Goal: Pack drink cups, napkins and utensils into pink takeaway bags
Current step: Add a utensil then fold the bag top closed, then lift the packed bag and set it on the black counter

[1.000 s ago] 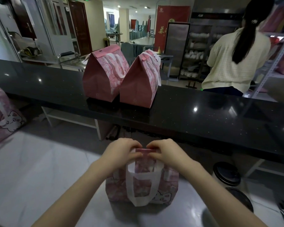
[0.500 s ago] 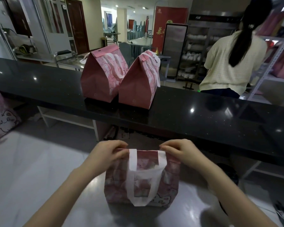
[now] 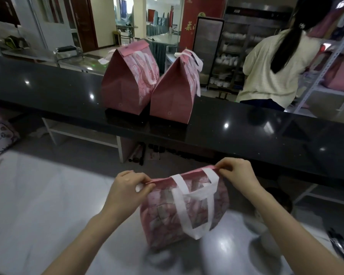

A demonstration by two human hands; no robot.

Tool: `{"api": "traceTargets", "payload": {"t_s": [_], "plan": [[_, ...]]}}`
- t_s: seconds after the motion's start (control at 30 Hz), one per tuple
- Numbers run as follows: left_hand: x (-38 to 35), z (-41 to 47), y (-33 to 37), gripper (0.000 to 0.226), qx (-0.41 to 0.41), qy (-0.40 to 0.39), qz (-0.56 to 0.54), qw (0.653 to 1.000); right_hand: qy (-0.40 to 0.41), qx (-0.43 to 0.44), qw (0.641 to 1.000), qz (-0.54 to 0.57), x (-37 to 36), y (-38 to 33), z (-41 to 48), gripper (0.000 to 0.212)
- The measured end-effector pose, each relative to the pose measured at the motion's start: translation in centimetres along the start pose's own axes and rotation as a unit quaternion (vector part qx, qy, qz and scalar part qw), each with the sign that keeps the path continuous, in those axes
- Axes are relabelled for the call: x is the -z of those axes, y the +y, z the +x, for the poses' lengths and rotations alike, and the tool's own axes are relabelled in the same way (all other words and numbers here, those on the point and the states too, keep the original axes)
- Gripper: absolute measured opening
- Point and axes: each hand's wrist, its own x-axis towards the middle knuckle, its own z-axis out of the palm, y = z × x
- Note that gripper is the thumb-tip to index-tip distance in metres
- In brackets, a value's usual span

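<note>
– Quickly: where's the bag, and what have the hands got?
– I see the pink takeaway bag (image 3: 185, 211) on the pale worktop (image 3: 48, 205), tilted. The left hand (image 3: 125, 187) pinches the left end of its closed top edge and the right hand (image 3: 236, 173) pinches the right end, hands apart.
– Handling?
– Soft, thin walls, I judge. Probably light, but the contents are hidden. Any cups inside could tip, so I'd keep it upright and take it by the white handle (image 3: 195, 205) or the top edge, not the sides.

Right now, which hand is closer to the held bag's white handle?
Right. The right hand pinches the top edge of the pink bag beside the white handle; the left hand pinches the opposite corner, farther off.
</note>
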Motion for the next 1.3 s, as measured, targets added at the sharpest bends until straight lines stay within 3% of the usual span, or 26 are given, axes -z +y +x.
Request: {"api": "traceTargets", "payload": {"t_s": [0.1,0.23,0.33,0.4,0.47,0.53,0.57,0.67,0.77,0.9,1.07,1.3], "plan": [[0.6,-0.9,-0.8,0.009,0.014,-0.075,-0.13,0.989,0.06,-0.039,0.997,0.04,-1.1,-0.4,-1.5,0.028],[-0.7,-0.3,-4.4,0.027,0.126,-0.184,-0.289,0.931,0.129,-0.104,0.981,0.097,-3.3,0.6,-5.9,0.041],[-3.5,-1.6,-8.8,0.033,0.117,-0.284,-0.311,0.899,0.147,-0.184,0.971,0.05,-5.2,2.0,-10.0,0.022],[-4.4,-2.4,-9.0,0.032,0.137,-0.311,-0.297,0.893,0.104,-0.231,0.967,0.033,-6.6,2.5,-12.9,0.01],[-4.2,-4.1,-7.4,0.031,0.213,-0.255,-0.318,0.888,0.001,-0.25,0.966,0.059,-8.4,2.2,-15.4,0.016],[-4.2,-6.4,-7.2,0.031,0.199,-0.224,-0.312,0.902,-0.086,-0.243,0.96,0.108,-10.2,1.1,-17.4,0.022],[-4.6,-7.1,-7.1,0.035,0.192,-0.217,-0.307,0.907,-0.105,-0.232,0.957,0.139,-11.0,0.4,-18.2,0.037],[-5.3,-8.7,-6.0,0.066,0.183,-0.228,-0.282,0.914,-0.11,-0.217,0.931,0.271,-12.8,-1.6,-20.0,0.082],[-5.1,-10.2,-4.8,0.09,0.145,-0.239,-0.259,0.924,-0.094,-0.192,0.918,0.334,-13.6,-2.8,-21.5,0.102],[-4.8,-13.2,-2.9,0.099,0.13,-0.22,-0.219,0.942,-0.024,-0.16,0.947,0.276,-14.8,-4.3,-24.2,0.103],[-3.8,-18.6,-0.9,0.091,0.133,-0.17,-0.301,0.929,0.045,-0.138,0.957,0.251,-16.2,-6.3,-28.0,0.1],[-0.4,-22.1,0.3,0.085,0.148,-0.098,-0.282,0.943,0.049,-0.113,0.951,0.284,-16.0,-9.7,-30.8,0.094]]}}
